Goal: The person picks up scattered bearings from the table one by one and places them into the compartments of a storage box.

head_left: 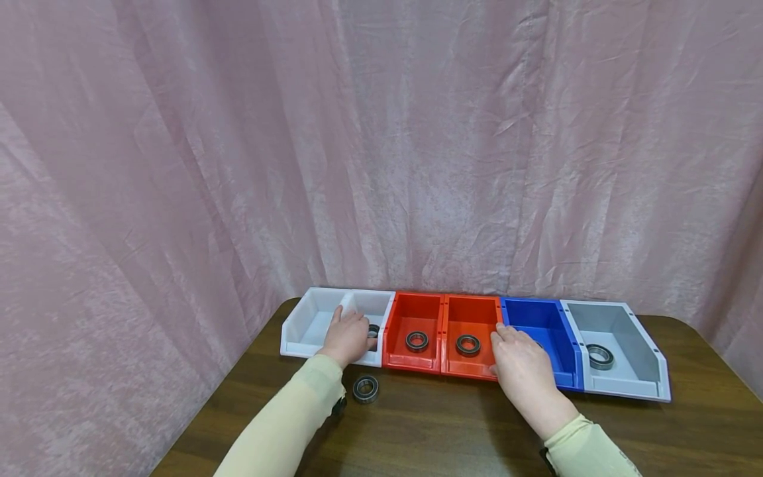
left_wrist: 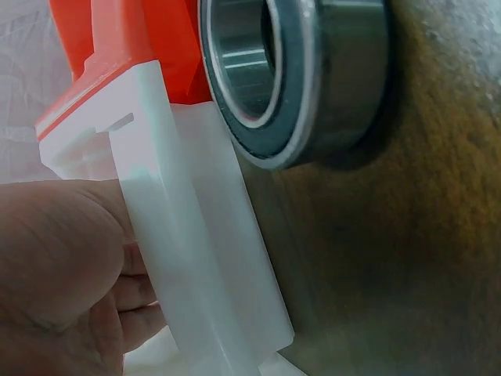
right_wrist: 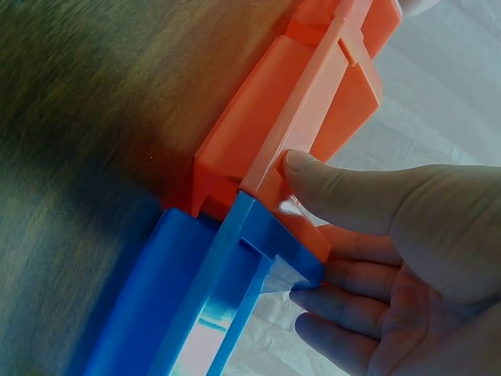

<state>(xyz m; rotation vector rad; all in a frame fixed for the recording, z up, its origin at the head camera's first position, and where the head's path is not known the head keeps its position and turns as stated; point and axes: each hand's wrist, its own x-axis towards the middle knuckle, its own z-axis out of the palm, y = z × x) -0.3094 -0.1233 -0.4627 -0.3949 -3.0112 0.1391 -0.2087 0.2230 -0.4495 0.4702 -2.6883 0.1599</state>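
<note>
My left hand (head_left: 348,336) reaches into the second white bin (head_left: 357,358), its thumb and fingers about a dark-rimmed metal ball bearing (head_left: 373,330). In the left wrist view the bin's front lip hides the fingertips. At the join of the right-hand red bin (head_left: 471,366) and the blue bin (head_left: 567,371) is my right hand (head_left: 521,361). Its thumb (right_wrist: 309,168) touches the red rim, and the other fingers bend loosely behind, with no bearing between them. Part of a bearing (head_left: 539,344) shows in the blue bin beside this hand.
Another bearing (head_left: 365,389) lies on the wooden table (head_left: 429,424), near my left wrist. Both red bins hold one bearing (head_left: 416,341) each, as does the grey bin (head_left: 626,385) at the right end. A pink curtain (head_left: 441,165) hangs close behind the row.
</note>
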